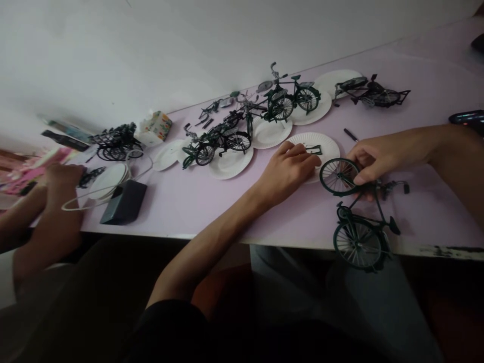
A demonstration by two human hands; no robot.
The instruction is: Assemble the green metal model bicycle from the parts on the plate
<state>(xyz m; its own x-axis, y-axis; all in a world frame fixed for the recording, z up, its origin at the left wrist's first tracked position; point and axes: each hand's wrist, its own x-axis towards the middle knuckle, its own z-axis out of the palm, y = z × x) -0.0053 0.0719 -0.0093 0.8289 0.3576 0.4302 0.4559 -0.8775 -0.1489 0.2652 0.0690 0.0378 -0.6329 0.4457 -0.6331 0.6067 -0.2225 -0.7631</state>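
My right hand grips a dark green model bicycle near its front wheel. The bicycle is tilted, its rear wheel hanging past the table's front edge. My left hand reaches over a white paper plate, fingers bent and pressed together at the plate. What those fingertips pinch, if anything, is hidden. On that plate, by the fingers, lies a small dark part. A thin black tool rests on the table behind my right hand.
More model bicycles stand on paper plates along the pink table, with another at the back right. A tissue box, stacked plates and a black box are at left, beside another person's hands.
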